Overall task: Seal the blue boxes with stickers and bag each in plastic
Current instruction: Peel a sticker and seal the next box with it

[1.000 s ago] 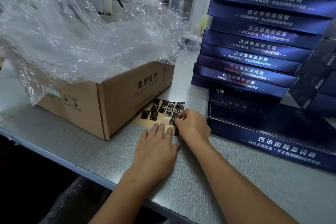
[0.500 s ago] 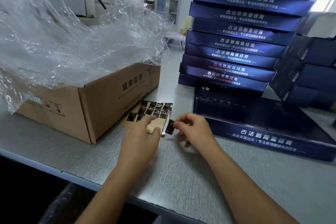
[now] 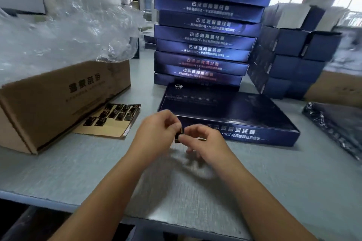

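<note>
A flat blue box (image 3: 244, 115) lies on the grey table (image 3: 78, 166) in front of a tall stack of blue boxes (image 3: 207, 33). Just before its front left corner, my left hand (image 3: 156, 133) and my right hand (image 3: 203, 141) meet, both pinching one small dark sticker (image 3: 179, 135) between their fingertips. The sticker sheet (image 3: 111, 121), with several dark stickers on tan backing, lies to the left against a cardboard carton.
A brown carton (image 3: 54, 100) holding crumpled clear plastic (image 3: 64, 31) stands at the left. More blue boxes (image 3: 290, 58) are piled at the right rear. A dark bagged item (image 3: 337, 125) lies at the right edge. The table's front edge runs below my forearms.
My right hand peeled a sticker off the sheet and carried it right, toward the flat box. My left hand left the sheet and joined it on the sticker. The view swung right.
</note>
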